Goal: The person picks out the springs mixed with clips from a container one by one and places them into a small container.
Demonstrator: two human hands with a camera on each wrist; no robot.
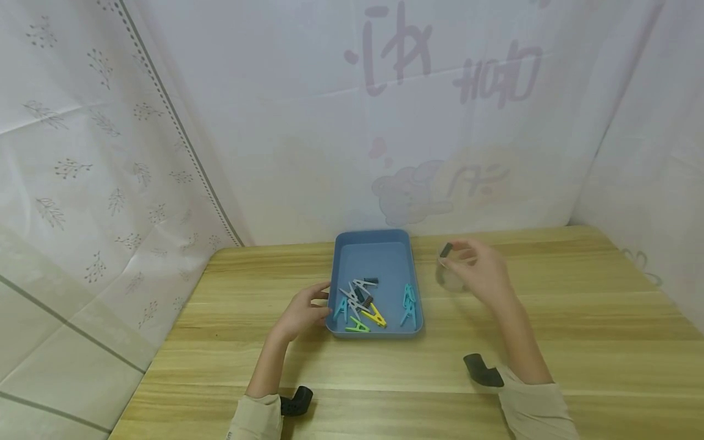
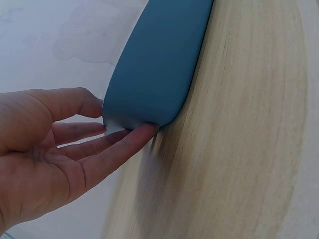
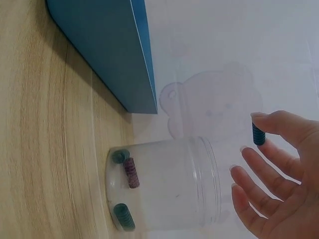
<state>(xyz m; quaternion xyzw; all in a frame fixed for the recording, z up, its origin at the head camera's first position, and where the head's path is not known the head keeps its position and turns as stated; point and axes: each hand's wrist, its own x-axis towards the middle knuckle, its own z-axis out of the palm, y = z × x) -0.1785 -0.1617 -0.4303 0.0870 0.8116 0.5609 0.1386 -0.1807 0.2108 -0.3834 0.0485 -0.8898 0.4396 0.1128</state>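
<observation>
My right hand point(image 1: 477, 269) pinches a small dark green ribbed cylinder, like a short coil point(image 3: 258, 134), between thumb and index finger. The other fingers are spread. Below it, a clear plastic jar point(image 3: 169, 184) stands on the table, holding two green coils point(image 3: 124, 217) and a dark reddish one point(image 3: 131, 173). My left hand point(image 1: 301, 313) rests against the left side of the blue tray point(image 1: 375, 237), with fairly straight fingers touching its wall. Inside the tray lie grey, turquoise point(image 1: 408, 305), yellow point(image 1: 375, 316) and green clothespins point(image 1: 357, 326), with several dark coils point(image 1: 371, 280) among them.
A wooden table point(image 1: 385, 385) bears the tray and jar. White patterned curtains point(image 1: 308, 134) hang behind the table and at both sides. A black device point(image 1: 297, 401) is worn at the left wrist and another point(image 1: 484, 370) at the right wrist.
</observation>
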